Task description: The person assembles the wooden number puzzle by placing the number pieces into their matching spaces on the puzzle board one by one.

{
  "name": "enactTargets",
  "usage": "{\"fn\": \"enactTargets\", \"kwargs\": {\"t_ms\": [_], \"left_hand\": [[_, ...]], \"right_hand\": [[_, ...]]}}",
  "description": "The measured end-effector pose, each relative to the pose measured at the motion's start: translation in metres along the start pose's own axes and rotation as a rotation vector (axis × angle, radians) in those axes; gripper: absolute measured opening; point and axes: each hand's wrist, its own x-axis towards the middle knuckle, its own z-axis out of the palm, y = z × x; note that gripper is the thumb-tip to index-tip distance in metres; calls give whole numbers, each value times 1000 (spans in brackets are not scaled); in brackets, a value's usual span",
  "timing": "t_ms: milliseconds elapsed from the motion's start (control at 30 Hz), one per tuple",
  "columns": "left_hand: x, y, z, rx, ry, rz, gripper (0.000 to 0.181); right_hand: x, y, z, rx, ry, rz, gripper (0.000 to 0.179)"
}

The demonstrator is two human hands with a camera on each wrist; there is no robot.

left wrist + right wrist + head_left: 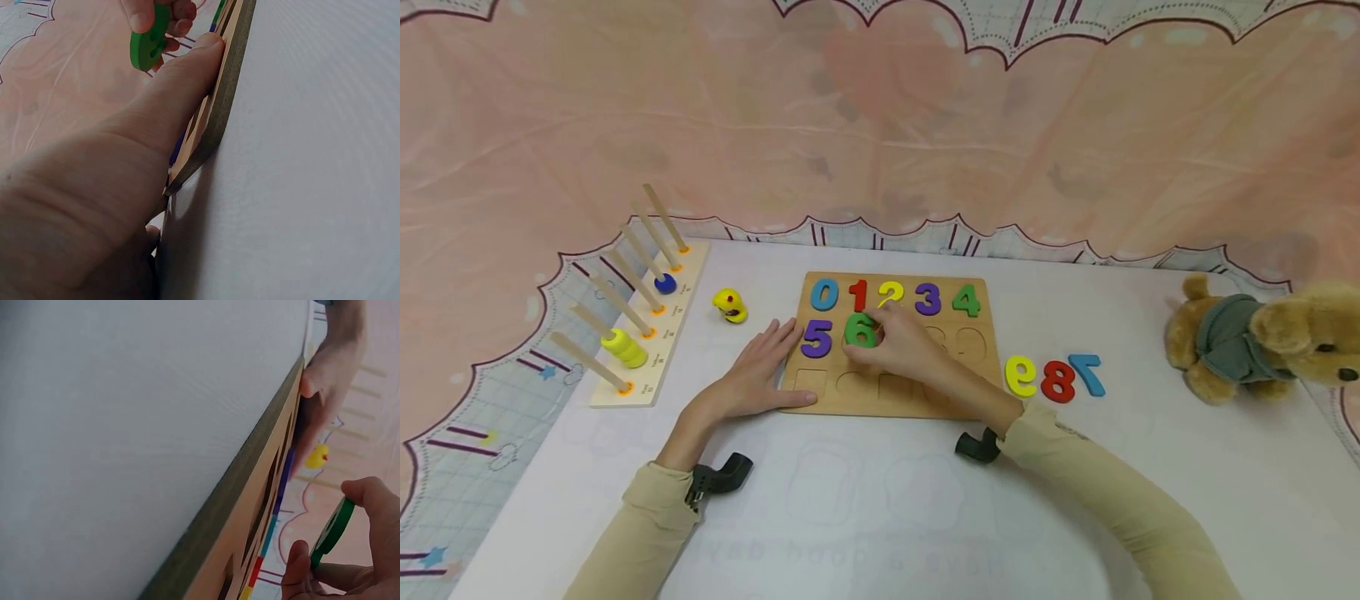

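Note:
A wooden number puzzle board (pixel 850 400) lies on the white table, with 0, 1, 2, 3 and 4 along its top row and a purple 5 (pixel 817 338) below them. My right hand (pixel 910 342) pinches a green number 6 (pixel 860 331) between thumb and fingers. In the right wrist view the green 6 (pixel 334 528) is tilted and held clear of the board. My left hand (pixel 760 371) rests at the board's left edge, fingers fairly straight, its thumb (pixel 200 59) lying on the board's near corner.
A yellow 9 (pixel 1021 377), a red 8 (pixel 1058 382) and a blue 7 (pixel 1087 375) lie right of the board. At the left stand a peg rack (pixel 658 367) and a small yellow duck (pixel 730 306). A teddy bear (pixel 1236 342) sits far right.

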Motion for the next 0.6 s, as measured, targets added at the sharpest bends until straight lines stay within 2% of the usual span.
{"fn": "enactTargets", "kwargs": {"t_ms": [133, 367, 600], "left_hand": [[0, 0, 0, 6, 1, 4, 109], [0, 1, 1, 5, 2, 3, 108], [1, 0, 1, 10, -3, -2, 108]], "right_hand": [[4, -1, 3, 1, -6, 3, 66], [9, -1, 8, -125, -41, 66, 70], [14, -6, 12, -227, -57, 111, 65]]}}
